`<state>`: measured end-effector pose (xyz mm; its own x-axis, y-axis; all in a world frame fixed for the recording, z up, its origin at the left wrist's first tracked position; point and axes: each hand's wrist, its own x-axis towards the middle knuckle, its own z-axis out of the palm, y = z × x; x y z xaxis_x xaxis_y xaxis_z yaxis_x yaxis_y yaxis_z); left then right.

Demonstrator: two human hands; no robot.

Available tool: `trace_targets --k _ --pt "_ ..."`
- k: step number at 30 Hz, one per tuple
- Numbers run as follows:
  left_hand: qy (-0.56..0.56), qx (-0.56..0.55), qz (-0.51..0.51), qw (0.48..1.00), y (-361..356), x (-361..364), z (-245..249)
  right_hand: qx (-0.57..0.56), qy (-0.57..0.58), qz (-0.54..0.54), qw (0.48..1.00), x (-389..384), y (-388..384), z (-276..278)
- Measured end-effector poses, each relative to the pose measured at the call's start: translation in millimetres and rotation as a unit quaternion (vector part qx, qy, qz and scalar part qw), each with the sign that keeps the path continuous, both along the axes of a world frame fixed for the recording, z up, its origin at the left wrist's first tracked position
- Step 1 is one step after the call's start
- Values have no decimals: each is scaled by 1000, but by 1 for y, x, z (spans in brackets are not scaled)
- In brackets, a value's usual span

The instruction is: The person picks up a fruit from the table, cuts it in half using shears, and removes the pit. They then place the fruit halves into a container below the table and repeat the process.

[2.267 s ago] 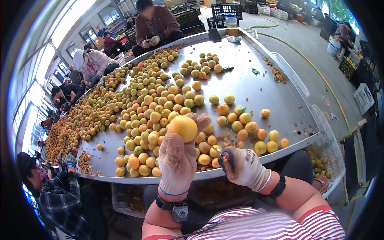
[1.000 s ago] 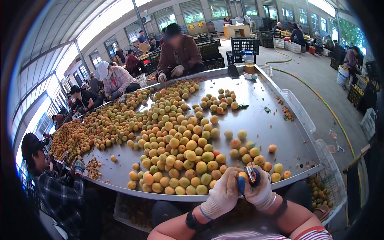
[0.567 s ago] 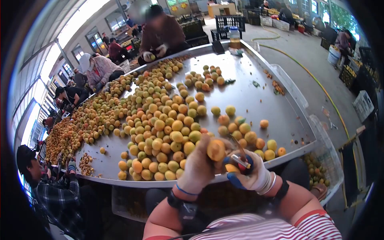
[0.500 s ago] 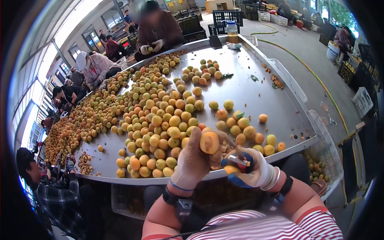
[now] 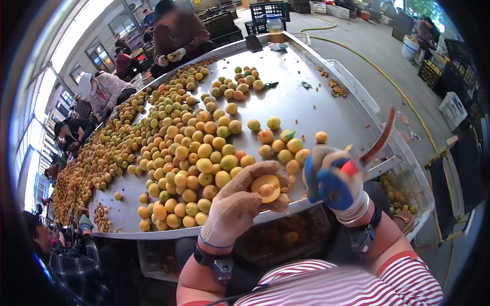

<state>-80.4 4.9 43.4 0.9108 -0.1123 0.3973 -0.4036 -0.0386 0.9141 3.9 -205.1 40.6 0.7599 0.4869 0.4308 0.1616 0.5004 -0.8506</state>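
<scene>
My left hand [image 5: 240, 204], in a tan and white glove, holds a halved yellow-orange fruit [image 5: 266, 188] with its cut face up and the brown pit showing in it. To its right, my right hand [image 5: 337, 186], in a white and blue glove, is closed around a tool [image 5: 380, 137] with a red part and a curved, blurred end pointing up and right. The two hands are apart, over the near edge of the metal table [image 5: 306, 104]. Whole fruits [image 5: 204, 166] lie in a large pile beyond and left of my left hand.
A jar [image 5: 275, 28] and a dark phone-like object [image 5: 253, 43] lie at the table's far end. Clear bins [image 5: 426, 204] stand at the right side. Several people work along the left and far sides. Crates [image 5: 451, 111] stand on the floor at right.
My right hand has moved away from the fruit, rightward and up, with the tool swung upward. The fruit's cut face with the pit now shows in my left hand. The view has shifted slightly.
</scene>
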Motion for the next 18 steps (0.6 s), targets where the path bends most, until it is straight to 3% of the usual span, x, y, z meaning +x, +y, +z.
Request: trace_targets --k 1,2,4,8,10,13,16,17,18 --pt "158 -166 -65 971 -2 -2 4 68 -57 -46 995 0 9 -1" --pt "309 -321 -126 886 -6 -3 8 65 -56 -53 995 -2 7 1" --pt "326 -291 -88 895 -22 -7 8 33 54 -46 997 -7 1 11" --pt "319 -246 -105 909 -32 -10 6 52 -3 -97 994 -13 5 10" --pt "304 -222 -92 922 -35 -12 6 67 18 -40 997 -12 3 15" --pt "286 -215 -97 929 -40 -12 7 46 72 -88 992 -17 6 6" --pt "269 -188 -86 941 -43 -11 3 -18 39 -133 990 -18 8 -2" --pt "282 -207 -88 933 -44 -11 5 69 149 -48 985 -21 9 2" --pt "280 -198 -78 936 -45 -11 3 72 139 -45 987 -21 12 2"
